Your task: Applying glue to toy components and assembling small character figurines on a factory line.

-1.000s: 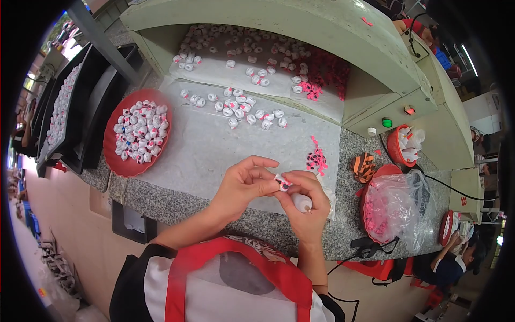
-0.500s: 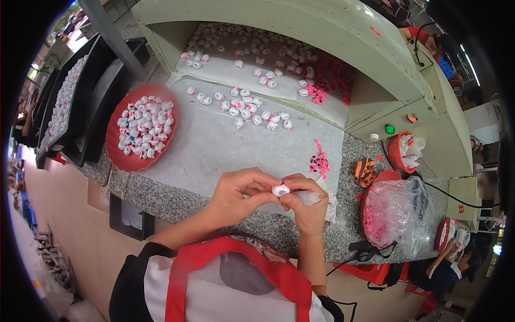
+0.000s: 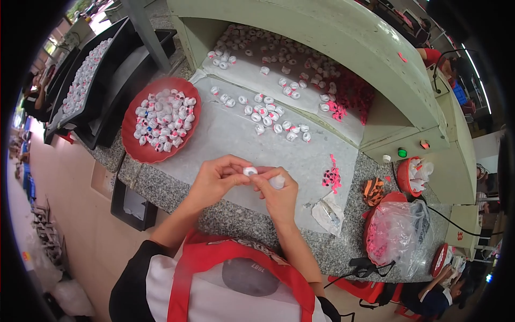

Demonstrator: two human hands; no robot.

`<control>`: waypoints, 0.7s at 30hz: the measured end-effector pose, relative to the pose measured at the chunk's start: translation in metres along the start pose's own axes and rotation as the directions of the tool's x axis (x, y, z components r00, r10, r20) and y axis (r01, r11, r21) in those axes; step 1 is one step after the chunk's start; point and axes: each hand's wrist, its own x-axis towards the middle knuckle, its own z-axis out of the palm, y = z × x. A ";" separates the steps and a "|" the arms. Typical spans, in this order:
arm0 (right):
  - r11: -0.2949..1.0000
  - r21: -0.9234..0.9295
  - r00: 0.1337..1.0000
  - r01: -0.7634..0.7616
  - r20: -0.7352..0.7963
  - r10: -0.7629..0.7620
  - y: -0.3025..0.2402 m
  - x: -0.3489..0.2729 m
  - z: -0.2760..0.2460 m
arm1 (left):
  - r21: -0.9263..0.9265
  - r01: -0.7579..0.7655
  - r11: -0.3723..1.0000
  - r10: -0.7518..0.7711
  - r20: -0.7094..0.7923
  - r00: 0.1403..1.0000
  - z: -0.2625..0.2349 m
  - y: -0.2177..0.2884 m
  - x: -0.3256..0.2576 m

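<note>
From my remote station I see a pale green cabinet [image 3: 300, 32] backing the speckled worktop [image 3: 351, 236], a round green button [image 3: 402, 153] on its front. At the right I make out a small red basket [image 3: 400, 176], with an orange-and-black bundle [image 3: 373, 191] and a clear plastic bag [image 3: 413, 228] near it. At the left, I see a grey metal post [image 3: 147, 35] beside black trays [image 3: 100, 110].

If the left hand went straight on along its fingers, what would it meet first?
Past the small white piece at its fingertips, the left hand would probably meet the right hand first, whose fingertips sit just across the piece; exact depth is hard to judge.
</note>
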 end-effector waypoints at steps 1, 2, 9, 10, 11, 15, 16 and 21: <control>0.997 -0.078 1.000 -0.022 0.002 0.022 0.005 0.002 0.003 | 0.119 -0.048 0.992 0.061 -0.107 0.992 -0.010 -0.001 -0.001; 0.995 -0.096 1.000 0.002 0.017 -0.001 0.009 0.002 -0.001 | 0.283 -0.096 0.954 0.167 -0.237 0.957 -0.027 0.000 0.005; 0.981 -0.185 0.993 -0.065 -0.114 0.044 0.001 -0.013 -0.028 | 0.934 -0.057 0.352 0.554 -0.159 0.817 -0.015 -0.013 0.071; 0.974 -0.228 0.993 -0.005 -0.115 -0.022 0.000 -0.017 -0.027 | 0.930 -0.119 0.347 0.510 -0.081 0.856 0.002 -0.026 0.081; 0.961 -0.272 0.989 0.057 -0.114 -0.091 -0.001 -0.020 -0.030 | 0.929 -0.115 0.352 0.516 -0.090 0.852 0.001 -0.038 0.088; 0.990 -0.130 0.983 0.050 -0.171 -0.072 -0.009 -0.034 -0.053 | 0.615 -0.153 0.773 0.249 -0.073 0.966 0.007 -0.035 0.100; 0.988 -0.105 0.978 0.112 -0.163 -0.129 -0.012 -0.033 -0.058 | 0.069 0.027 0.997 -0.026 -0.010 1.000 0.010 -0.023 0.093; 0.992 -0.032 0.965 0.122 -0.229 -0.126 -0.064 -0.041 -0.059 | -0.708 0.373 0.599 -0.110 0.389 0.915 0.043 0.018 0.043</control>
